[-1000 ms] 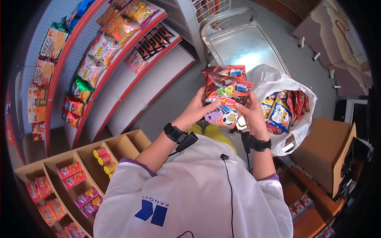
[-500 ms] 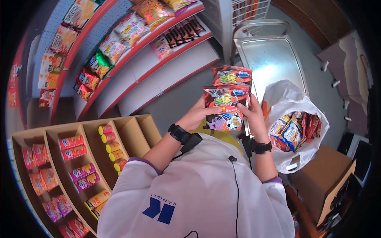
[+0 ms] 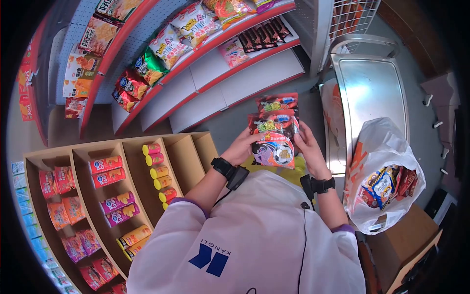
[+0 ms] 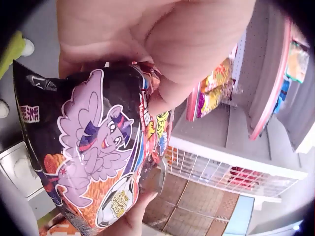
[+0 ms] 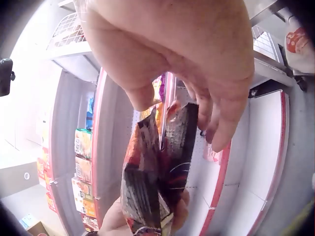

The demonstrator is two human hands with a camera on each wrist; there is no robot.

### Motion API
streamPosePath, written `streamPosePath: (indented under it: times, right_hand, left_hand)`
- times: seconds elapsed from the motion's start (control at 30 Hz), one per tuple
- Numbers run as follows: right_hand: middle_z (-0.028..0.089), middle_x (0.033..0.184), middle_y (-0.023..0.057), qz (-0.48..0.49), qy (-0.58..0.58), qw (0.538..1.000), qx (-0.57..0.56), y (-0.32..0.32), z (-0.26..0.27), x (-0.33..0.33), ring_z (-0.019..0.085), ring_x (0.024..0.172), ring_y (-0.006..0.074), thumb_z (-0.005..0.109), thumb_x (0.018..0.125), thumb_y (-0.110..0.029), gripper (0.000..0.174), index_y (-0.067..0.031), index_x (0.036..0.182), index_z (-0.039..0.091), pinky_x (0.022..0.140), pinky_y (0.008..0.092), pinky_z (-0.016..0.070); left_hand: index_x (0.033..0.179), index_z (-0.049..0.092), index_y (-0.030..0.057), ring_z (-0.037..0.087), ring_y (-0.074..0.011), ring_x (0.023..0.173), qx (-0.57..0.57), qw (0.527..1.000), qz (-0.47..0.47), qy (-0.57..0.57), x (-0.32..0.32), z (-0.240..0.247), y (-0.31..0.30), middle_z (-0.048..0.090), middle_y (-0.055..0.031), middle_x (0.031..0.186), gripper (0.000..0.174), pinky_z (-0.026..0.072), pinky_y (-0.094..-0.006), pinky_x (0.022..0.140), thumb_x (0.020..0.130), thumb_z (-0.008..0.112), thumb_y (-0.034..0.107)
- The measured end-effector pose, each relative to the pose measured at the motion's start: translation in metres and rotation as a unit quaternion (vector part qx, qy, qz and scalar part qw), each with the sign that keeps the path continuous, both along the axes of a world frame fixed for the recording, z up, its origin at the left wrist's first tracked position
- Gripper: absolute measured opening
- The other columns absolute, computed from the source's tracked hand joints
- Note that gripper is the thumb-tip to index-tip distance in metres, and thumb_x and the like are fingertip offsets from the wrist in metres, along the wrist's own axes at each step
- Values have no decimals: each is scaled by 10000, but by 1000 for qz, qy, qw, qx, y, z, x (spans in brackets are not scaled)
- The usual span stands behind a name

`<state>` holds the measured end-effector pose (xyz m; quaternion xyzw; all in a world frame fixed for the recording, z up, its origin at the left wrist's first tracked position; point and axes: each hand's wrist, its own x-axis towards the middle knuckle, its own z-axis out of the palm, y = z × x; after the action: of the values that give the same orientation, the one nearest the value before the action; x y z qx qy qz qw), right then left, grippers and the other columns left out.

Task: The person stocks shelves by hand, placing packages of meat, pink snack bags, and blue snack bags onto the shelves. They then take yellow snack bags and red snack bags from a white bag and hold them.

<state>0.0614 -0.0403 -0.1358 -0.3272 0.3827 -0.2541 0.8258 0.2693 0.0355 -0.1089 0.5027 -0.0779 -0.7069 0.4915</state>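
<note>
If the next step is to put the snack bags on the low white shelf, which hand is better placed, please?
Probably the left hand: it grips the snack bags and is nearer the low white shelf. The right hand, fingers loosely spread, is towards the metal trolley.

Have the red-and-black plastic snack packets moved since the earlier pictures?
Yes, leftward against the silver metal cart: in the head view, the packets overlapped its outline at first and now show apart from it.

Open room toward shelf (image 3: 264, 78); bag (image 3: 374, 147) crowds cart (image 3: 369, 83)
</note>
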Motion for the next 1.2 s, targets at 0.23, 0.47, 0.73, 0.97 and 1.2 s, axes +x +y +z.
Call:
streamPosePath:
  times: [0.23,0.47,0.73,0.97,1.2]
  right_hand:
    - [570,1069,69,3,88,996,0,-13,-36,51,559,931,144,480,936,-220,377,-84,1271,375,820,273,455]
    - [589,955,59,-92,224,962,124,39,-107,89,555,844,126,491,928,-198,293,-83,1193,443,755,266,453]
    - [573,894,50,-97,275,912,288,124,-164,120,565,807,139,453,937,-194,237,-90,1149,465,722,276,463]
    - [577,874,40,-119,297,904,285,126,-189,130,563,795,129,462,929,-184,225,-98,1136,478,706,254,456]
    - [575,873,50,-114,293,909,272,123,-207,131,562,792,129,463,925,-133,217,-54,1127,463,716,269,468]
  left_hand:
    - [1186,426,55,569,-205,1008,12,989,135,-54,168,-64,-10,566,-83,1121,376,477,-370,860,840,569,86]
    - [1161,453,116,610,-224,897,76,969,192,-136,380,-174,-74,591,-59,989,319,521,-442,771,854,537,141]
    - [1122,513,49,581,-284,999,116,963,198,-138,447,-239,-165,591,-108,1120,334,434,-452,910,837,572,214]
    - [1147,478,61,572,-236,950,158,963,181,-122,461,-277,-174,576,-93,1056,396,454,-372,860,782,616,130]
    - [1130,496,156,524,-176,1011,168,943,142,-248,458,-281,-182,573,-21,1056,402,406,-385,849,769,670,186]
